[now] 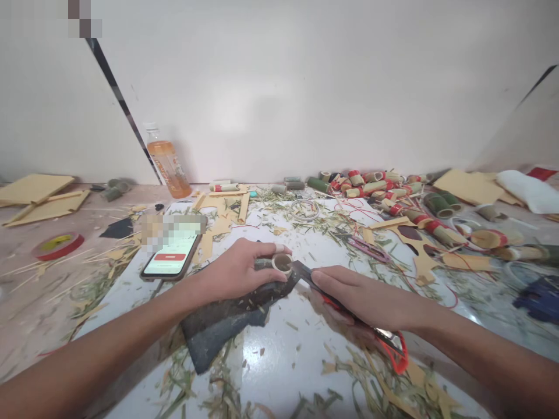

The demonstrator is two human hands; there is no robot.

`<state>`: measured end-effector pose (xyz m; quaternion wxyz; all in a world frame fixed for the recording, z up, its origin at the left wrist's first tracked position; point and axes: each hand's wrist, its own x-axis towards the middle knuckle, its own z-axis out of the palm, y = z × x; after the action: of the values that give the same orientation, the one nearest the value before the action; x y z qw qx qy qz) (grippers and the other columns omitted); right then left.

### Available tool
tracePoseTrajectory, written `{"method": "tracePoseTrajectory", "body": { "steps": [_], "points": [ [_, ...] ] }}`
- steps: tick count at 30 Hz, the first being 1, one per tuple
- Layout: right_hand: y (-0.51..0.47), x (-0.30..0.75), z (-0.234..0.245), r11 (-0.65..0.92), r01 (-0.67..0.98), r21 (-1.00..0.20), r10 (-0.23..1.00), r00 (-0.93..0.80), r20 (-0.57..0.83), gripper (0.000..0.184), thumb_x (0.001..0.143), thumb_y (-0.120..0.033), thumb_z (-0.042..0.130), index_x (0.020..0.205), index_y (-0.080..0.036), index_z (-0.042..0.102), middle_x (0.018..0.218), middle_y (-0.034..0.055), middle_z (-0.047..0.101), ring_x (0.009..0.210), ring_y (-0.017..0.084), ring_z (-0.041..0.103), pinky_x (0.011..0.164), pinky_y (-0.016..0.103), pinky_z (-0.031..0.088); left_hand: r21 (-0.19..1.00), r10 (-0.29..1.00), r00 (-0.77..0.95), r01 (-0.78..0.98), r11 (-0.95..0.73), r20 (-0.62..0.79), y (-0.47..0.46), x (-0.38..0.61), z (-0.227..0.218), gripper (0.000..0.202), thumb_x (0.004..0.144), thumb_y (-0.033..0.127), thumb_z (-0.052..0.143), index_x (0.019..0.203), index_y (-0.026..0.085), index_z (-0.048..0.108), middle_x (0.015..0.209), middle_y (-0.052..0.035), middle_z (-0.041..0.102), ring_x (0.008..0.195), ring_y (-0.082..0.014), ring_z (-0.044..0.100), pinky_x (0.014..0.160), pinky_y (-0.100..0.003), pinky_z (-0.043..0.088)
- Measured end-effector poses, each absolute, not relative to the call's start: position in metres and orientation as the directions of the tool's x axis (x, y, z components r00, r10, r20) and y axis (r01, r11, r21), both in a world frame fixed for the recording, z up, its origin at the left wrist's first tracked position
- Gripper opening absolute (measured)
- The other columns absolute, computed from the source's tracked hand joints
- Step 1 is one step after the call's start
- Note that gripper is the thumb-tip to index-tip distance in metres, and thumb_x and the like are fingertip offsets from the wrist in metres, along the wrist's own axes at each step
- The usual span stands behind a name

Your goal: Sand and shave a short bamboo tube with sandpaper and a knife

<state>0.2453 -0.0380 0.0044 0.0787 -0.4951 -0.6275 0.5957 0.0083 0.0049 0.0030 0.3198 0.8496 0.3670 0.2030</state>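
My left hand (244, 269) is closed around a short piece of bamboo tube (282, 265), its open end turned to the right. A bandage wraps one fingertip of that hand. In my right hand (362, 294) is a utility knife (388, 334) with a red and black handle. Its blade points up and left, close against the rim of the tube; whether it touches cannot be made out. Beneath my left hand lies a dark sheet (209, 337), on a white surface (266, 361) strewn with green and tan shavings.
A phone (168, 256) lies left of my left hand. Behind it a bottle of orange drink (168, 163) stands by the wall. A red tape roll (59, 245) is far left. Several bamboo pieces with red bands (437, 228) crowd the right back, near purple scissors (369, 249).
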Motion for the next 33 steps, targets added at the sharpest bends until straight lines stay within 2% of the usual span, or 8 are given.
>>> {"method": "tracePoseTrajectory", "body": {
  "steps": [3,5,7,10,14,21,25,33],
  "points": [
    [-0.036,0.248,0.003,-0.291,0.491,-0.821,0.663,-0.515,-0.543,0.048,0.093,-0.064,0.030,0.076,-0.021,0.044,0.052,-0.0085,0.038,0.033,0.006,0.034,0.032,0.018,0.030,0.692,0.744,0.661,0.490,-0.530,0.102,0.005,0.007,0.006,0.037,0.084,0.037,0.063,0.118,0.023,0.065,0.118,-0.0004,0.068,0.105,-0.0203,0.063,0.092,-0.028,0.046],
    [-0.036,0.249,0.005,-0.270,0.499,-0.823,0.660,-0.526,-0.536,0.050,0.092,-0.066,0.030,0.074,-0.022,0.044,0.054,-0.0076,0.039,0.035,0.007,0.034,0.033,0.019,0.031,0.696,0.733,0.674,0.482,-0.532,0.094,0.006,0.006,0.008,0.036,0.085,0.037,0.062,0.118,0.023,0.065,0.118,-0.0001,0.068,0.105,-0.0202,0.063,0.091,-0.028,0.046],
    [-0.035,0.249,0.010,-0.157,0.549,-0.821,0.721,-0.504,-0.475,0.050,0.092,-0.066,0.030,0.072,-0.022,0.043,0.058,-0.0059,0.041,0.040,0.008,0.038,0.038,0.020,0.035,0.705,0.725,0.683,0.474,-0.528,0.084,0.007,0.005,0.008,0.034,0.086,0.038,0.060,0.117,0.024,0.065,0.116,0.0006,0.069,0.104,-0.0205,0.063,0.090,-0.028,0.046],
    [-0.036,0.246,0.018,0.057,0.660,-0.749,0.824,-0.455,-0.338,0.047,0.095,-0.059,0.029,0.071,-0.021,0.042,0.064,-0.0033,0.045,0.051,0.011,0.043,0.049,0.023,0.040,0.713,0.722,0.688,0.468,-0.521,0.076,0.009,0.005,0.007,0.034,0.087,0.038,0.058,0.118,0.025,0.065,0.117,0.0010,0.068,0.106,-0.0210,0.062,0.091,-0.029,0.046],
    [-0.037,0.243,0.021,0.187,0.701,-0.688,0.837,-0.480,-0.261,0.044,0.099,-0.050,0.026,0.069,-0.021,0.041,0.066,-0.0022,0.046,0.062,0.014,0.047,0.062,0.026,0.040,0.700,0.713,0.696,0.470,-0.538,0.080,0.009,0.005,0.005,0.038,0.087,0.040,0.057,0.123,0.025,0.062,0.121,0.0000,0.066,0.109,-0.0215,0.061,0.094,-0.029,0.045],
    [-0.038,0.244,0.018,0.173,0.706,-0.687,0.833,-0.478,-0.280,0.044,0.100,-0.048,0.025,0.069,-0.021,0.041,0.065,-0.0025,0.046,0.064,0.015,0.049,0.063,0.028,0.038,0.674,0.719,0.691,0.496,-0.548,0.077,0.008,0.006,0.004,0.044,0.087,0.044,0.058,0.126,0.025,0.060,0.122,-0.0016,0.066,0.109,-0.0223,0.062,0.095,-0.031,0.045],
    [-0.038,0.245,0.014,0.199,0.697,-0.689,0.840,-0.483,-0.247,0.044,0.100,-0.049,0.024,0.073,-0.021,0.044,0.070,-0.0021,0.049,0.067,0.015,0.050,0.065,0.028,0.040,0.673,0.717,0.692,0.494,-0.550,0.078,0.007,0.006,0.005,0.043,0.087,0.043,0.058,0.126,0.025,0.060,0.121,-0.0007,0.067,0.107,-0.0211,0.062,0.095,-0.029,0.045],
    [-0.040,0.242,0.021,0.180,0.700,-0.691,0.833,-0.481,-0.271,0.044,0.101,-0.046,0.026,0.068,-0.021,0.041,0.062,-0.0038,0.046,0.058,0.012,0.048,0.062,0.026,0.039,0.666,0.715,0.694,0.498,-0.556,0.077,0.006,0.006,0.006,0.042,0.087,0.041,0.058,0.126,0.026,0.060,0.118,-0.0001,0.068,0.103,-0.0199,0.063,0.092,-0.028,0.045]
  ]
}}
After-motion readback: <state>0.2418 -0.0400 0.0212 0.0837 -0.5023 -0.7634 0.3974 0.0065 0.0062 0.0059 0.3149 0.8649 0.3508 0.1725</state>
